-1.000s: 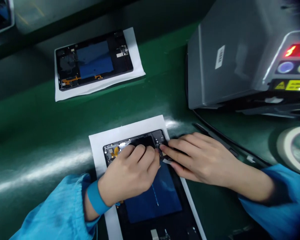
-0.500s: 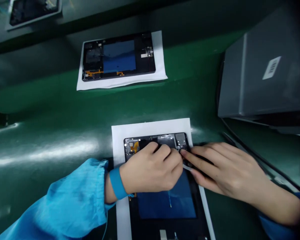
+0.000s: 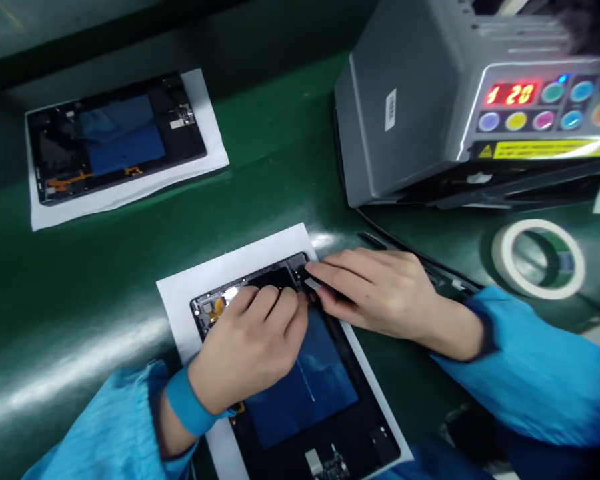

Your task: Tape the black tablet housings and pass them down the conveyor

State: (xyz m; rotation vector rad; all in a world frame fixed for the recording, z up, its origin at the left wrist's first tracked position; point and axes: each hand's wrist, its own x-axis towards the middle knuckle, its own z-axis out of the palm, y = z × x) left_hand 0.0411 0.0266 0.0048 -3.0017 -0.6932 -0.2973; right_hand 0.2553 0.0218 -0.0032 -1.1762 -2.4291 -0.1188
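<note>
An opened black tablet (image 3: 275,460), with a blue battery (image 3: 320,367) and small circuit parts showing, lies tilted on a white sheet (image 3: 230,267). My left hand (image 3: 253,343), with a blue band at its wrist, rests over the tablet's upper part. Its fingers are curled closed, and they hide whatever is between their tips. At the tablet's top right corner, my right hand (image 3: 380,290) pinches a small white strip (image 3: 312,285) between thumb and fingers. The two hands' fingertips are close together, and the left hand covers part of the inner board.
Another opened tablet (image 3: 123,133) lies on a white sheet at the upper left. A grey machine (image 3: 405,113) with lit red digits and coloured buttons stands at the upper right. Below it are a roll of white tape (image 3: 503,257) and a black cable (image 3: 400,233) on the green table.
The camera view has swung right, bringing the machine's button panel and the tape roll into sight. Both hands stay at the tablet's upper part, the right still pinching the white strip.
</note>
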